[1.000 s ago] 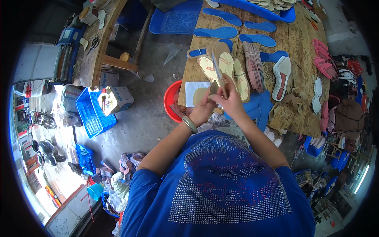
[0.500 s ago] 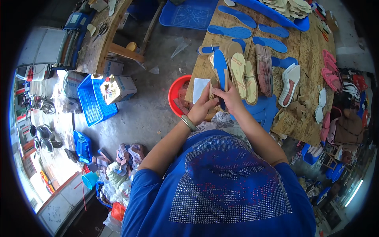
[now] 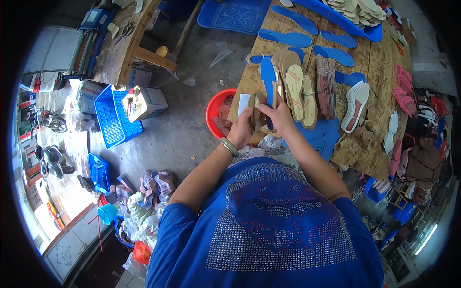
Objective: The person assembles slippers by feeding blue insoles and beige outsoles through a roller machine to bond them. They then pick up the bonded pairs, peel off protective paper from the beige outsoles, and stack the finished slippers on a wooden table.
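My right hand (image 3: 280, 117) is closed on a long blue insole (image 3: 268, 79), which stands up from the fingers over the table edge. My left hand (image 3: 242, 128) is closed on a few thin brown sole-shaped pieces (image 3: 254, 115), fanned slightly apart beside the blue insole. The right thumb reaches across to these pieces. Just beyond my hands, a bundle of brown insoles (image 3: 284, 59) and tied cream insoles (image 3: 294, 90) lie on the wooden table (image 3: 259, 50). A sheet of white paper (image 3: 243, 102) lies at the table's left edge, partly covered by the brown pieces.
Right of the cream insoles are a reddish-brown insole stack (image 3: 325, 91) and white soles (image 3: 356, 105). Flat blue insoles (image 3: 285, 37) lie farther back, near a blue tray (image 3: 348, 21) heaped with cream pieces. A red bucket (image 3: 211, 115) stands on the floor left of the table.
The brown pieces in my left hand have come up and spread apart, and the left hand has turned more upright. The blue insole stays in my right hand, slightly shifted.
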Available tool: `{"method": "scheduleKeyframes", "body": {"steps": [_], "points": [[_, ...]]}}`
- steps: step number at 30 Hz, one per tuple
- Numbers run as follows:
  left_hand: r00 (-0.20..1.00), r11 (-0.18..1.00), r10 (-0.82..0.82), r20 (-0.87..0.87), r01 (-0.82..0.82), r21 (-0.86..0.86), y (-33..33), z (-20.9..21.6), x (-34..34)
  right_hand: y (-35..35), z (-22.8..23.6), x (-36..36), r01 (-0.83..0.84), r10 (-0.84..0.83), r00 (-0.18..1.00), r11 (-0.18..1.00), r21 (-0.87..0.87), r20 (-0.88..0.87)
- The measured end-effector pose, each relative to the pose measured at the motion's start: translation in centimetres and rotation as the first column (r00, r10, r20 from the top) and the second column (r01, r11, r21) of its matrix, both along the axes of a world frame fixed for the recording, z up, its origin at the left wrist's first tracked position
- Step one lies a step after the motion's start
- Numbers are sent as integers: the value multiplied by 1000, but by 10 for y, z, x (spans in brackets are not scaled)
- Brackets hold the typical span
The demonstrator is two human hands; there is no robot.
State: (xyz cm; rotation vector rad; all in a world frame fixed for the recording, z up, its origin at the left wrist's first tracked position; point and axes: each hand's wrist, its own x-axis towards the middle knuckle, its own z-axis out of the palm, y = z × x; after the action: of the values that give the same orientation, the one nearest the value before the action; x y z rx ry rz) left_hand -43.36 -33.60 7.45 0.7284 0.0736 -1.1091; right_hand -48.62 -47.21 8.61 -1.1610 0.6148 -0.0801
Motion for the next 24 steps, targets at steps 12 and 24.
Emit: {"method": "scheduleKeyframes", "body": {"steps": [12, 24], "points": [[975, 885, 216, 46, -215, 413, 42, -46, 41, -25, -6, 25, -205, -3, 953, 730, -652, -303], [941, 974, 180, -285, -211, -82, 69, -14, 42, -11, -39, 36, -217, 189, 974, 589, -779, -128]]}}
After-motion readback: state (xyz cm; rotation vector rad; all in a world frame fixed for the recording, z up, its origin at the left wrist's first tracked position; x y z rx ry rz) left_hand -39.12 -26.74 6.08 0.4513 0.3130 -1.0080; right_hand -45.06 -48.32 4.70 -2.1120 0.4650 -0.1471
